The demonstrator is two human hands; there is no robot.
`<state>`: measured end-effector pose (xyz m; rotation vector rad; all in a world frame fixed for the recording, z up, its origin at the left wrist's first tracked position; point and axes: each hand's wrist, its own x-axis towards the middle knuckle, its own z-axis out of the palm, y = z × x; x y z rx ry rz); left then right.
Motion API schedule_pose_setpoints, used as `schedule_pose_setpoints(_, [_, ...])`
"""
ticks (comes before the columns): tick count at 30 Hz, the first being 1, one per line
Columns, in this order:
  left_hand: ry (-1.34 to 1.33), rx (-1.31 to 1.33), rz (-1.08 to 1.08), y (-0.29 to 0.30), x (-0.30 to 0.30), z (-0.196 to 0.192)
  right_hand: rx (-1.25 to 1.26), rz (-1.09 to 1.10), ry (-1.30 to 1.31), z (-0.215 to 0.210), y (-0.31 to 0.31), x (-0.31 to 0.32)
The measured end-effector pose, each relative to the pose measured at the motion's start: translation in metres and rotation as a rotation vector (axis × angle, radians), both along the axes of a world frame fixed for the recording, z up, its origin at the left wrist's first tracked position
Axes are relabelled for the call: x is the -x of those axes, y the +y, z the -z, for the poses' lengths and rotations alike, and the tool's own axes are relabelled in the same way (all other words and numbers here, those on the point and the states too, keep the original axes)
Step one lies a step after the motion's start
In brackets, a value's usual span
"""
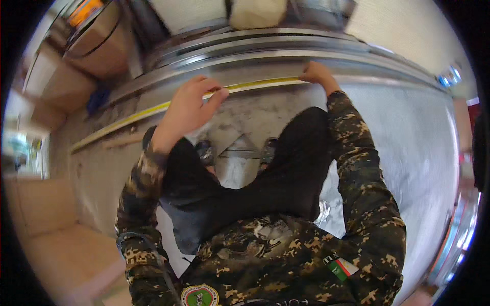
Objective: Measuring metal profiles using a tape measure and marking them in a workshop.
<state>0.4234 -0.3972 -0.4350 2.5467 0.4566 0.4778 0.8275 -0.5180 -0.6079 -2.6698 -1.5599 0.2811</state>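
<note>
A long, thin yellow strip (263, 83), resembling a measuring tape blade, runs across in front of my knees and slants down to the far left. My left hand (191, 104) is curled around the strip left of centre, thumb on the near side, slightly blurred. Farther right, my right hand (319, 75) pinches the strip near its visible right end, fingers pressed together. Just beyond the strip lie long silvery metal profiles (245, 53), side by side. Whether the strip touches the nearest profile I cannot tell.
My feet, one in a dark sandal (205, 152), rest on the floor between my knees. Cardboard boxes (56, 81) stand at the left, with a dark blue cloth (97, 101) beside them. A pale grey sheet-like surface (413, 137) spreads at the right.
</note>
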Motion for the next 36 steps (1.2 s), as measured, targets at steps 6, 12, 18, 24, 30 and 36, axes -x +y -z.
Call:
schedule_pose_setpoints(6, [0.2,-0.094,0.154,0.041,-0.187,0.12,-0.063,0.164,0.012,-0.04,0.012,0.025])
schedule_pose_setpoints(12, [0.077,0.509,0.518,0.019,-0.244,0.132,-0.044,0.278,0.003,-0.122,0.013,0.079])
schedule_pose_setpoints(18, [0.088,0.338,0.412,0.023,-0.235,0.128,-0.969,0.381,-0.059,-0.072,-0.048,0.137])
schedule_pose_setpoints(24, [-0.022,0.234,0.353,0.031,-0.245,0.16,-0.939,1.041,1.198,0.013,-0.151,0.251])
schedule_pose_setpoints(30, [0.007,0.215,0.381,0.043,-0.246,0.183,-0.827,0.822,0.902,0.024,-0.151,0.27])
schedule_pose_setpoints(36, [0.033,0.265,0.367,0.045,-0.244,0.185,-0.755,0.789,0.718,0.025,-0.131,0.251])
